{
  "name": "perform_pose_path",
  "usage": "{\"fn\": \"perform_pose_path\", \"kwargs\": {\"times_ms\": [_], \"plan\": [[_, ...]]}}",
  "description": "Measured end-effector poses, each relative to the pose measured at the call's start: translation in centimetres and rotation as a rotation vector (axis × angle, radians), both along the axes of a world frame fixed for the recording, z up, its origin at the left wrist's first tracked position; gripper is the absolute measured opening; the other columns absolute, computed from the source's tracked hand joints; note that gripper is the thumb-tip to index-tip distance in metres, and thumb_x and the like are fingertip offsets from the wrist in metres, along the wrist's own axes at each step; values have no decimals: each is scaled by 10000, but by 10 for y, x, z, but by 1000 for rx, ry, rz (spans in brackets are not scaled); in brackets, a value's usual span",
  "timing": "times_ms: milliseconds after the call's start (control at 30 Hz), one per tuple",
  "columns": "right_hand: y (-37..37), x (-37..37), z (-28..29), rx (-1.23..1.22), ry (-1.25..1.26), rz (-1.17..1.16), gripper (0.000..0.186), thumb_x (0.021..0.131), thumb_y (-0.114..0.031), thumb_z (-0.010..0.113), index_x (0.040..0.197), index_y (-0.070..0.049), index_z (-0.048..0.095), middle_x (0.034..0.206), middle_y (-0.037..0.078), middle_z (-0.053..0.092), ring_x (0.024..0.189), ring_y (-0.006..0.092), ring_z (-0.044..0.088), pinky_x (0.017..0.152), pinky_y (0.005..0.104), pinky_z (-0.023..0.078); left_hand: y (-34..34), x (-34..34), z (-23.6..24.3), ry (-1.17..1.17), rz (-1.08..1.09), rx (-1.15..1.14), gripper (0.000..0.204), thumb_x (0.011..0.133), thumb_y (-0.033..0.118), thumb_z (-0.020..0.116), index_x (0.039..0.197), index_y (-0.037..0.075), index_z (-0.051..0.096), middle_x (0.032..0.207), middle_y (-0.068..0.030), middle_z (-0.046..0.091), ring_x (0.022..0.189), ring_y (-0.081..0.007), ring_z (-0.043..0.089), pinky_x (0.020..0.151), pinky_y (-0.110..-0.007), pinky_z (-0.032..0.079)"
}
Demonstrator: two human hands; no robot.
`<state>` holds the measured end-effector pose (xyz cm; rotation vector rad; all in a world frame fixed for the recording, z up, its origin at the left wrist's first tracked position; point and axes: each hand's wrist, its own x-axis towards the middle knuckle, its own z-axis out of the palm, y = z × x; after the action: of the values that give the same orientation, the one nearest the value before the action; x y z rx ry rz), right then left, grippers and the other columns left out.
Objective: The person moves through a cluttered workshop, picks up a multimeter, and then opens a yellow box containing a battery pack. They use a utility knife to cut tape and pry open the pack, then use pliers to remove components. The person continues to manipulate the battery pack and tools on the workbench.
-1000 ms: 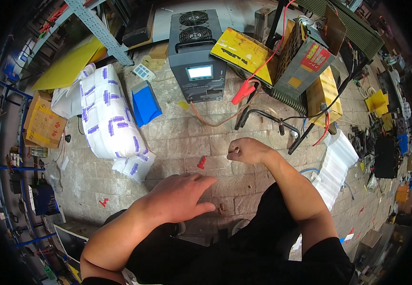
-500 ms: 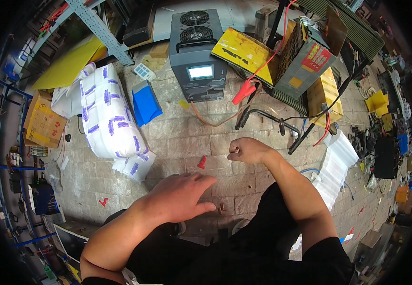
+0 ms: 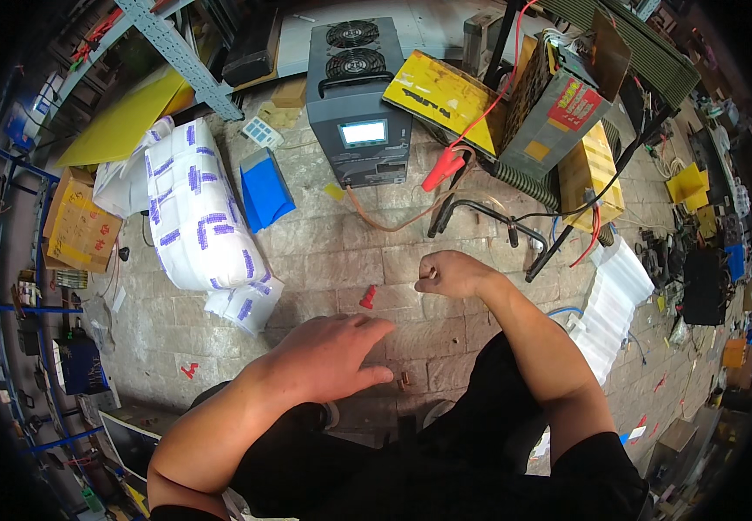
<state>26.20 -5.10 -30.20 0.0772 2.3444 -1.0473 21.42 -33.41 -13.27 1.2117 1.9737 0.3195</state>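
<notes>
My left hand (image 3: pixel 328 356) hovers palm down above the brick floor, its fingers stretched out and its thumb apart, holding nothing. My right hand (image 3: pixel 452 274) is curled into a loose fist over the floor, with nothing showing out of it. Between the hands, on the floor, lies a small red piece (image 3: pixel 368 297). A small copper-coloured piece (image 3: pixel 405 380) rests near the tip of my left thumb. Beyond my hands stands a grey machine (image 3: pixel 360 130) with two fans on top and a lit screen. A red clamp (image 3: pixel 442 168) hangs on a cable beside it.
At the left lies a big white wrapped bundle (image 3: pixel 202 208) with purple print, next to a blue folder-like item (image 3: pixel 266 191). A black tubular frame (image 3: pixel 489 211) and a yellow-sided box (image 3: pixel 597 178) stand at the right, near a white foam sheet (image 3: pixel 610 304). Cables trail across the floor.
Both hands stay almost still, my left open and my right curled. The view has shifted very slightly; nothing was taken hold of or let go.
</notes>
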Motion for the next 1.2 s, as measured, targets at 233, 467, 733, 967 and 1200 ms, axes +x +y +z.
{"fn": "perform_pose_path", "kwargs": {"times_ms": [233, 467, 733, 967, 1200], "plan": [[1, 2, -2, -5, 23, -1, 341, 902, -366, 737, 963, -31, 712, 943, 147, 744, 906, 314, 702, 822, 417, 534, 5, -2, 4, -38, 7, -78, 670, 962, 455, 695, 1485, 79, 513, 1419, -214, 605, 1254, -440, 606, 1037, -502, 505], [2, 0, -12, -20, 33, 17, 351, 912, -376, 742, 994, -36, 716, 963, 153, 747, 911, 318, 708, 828, 420, 543, 4, -1, 3, -33, -10, -87, 669, 963, 470, 683, 1493, 101, 506, 1406, -222, 611, 1241, -446, 614, 1028, -504, 509], [4, 1, -22, -32, 74, 20, 353, 932, -364, 755, 1014, -23, 722, 927, 145, 742, 867, 267, 705, 807, 395, 552, 10, -4, 5, -39, -39, -87, 659, 973, 488, 666, 1482, 103, 504, 1387, -219, 626, 1231, -440, 623, 1027, -502, 511], [2, 0, -22, -67, 60, 0, 421, 932, -400, 722, 1147, -38, 713, 1046, 149, 753, 985, 325, 714, 883, 416, 547, 10, -1, 2, -44, -52, -86, 654, 976, 500, 660, 1455, 76, 524, 1394, -217, 626, 1246, -434, 619, 1040, -498, 505], [-9, -10, -4, -130, 148, -131, 581, 967, -333, 704, 1454, -50, 559, 1167, 186, 737, 1033, 308, 720, 900, 403, 564, 3, -3, -11, 193, 30, 95, 698, 934, 461, 726, 1462, 60, 506, 1499, -214, 545, 1263, -434, 612, 1032, -508, 510]]}}
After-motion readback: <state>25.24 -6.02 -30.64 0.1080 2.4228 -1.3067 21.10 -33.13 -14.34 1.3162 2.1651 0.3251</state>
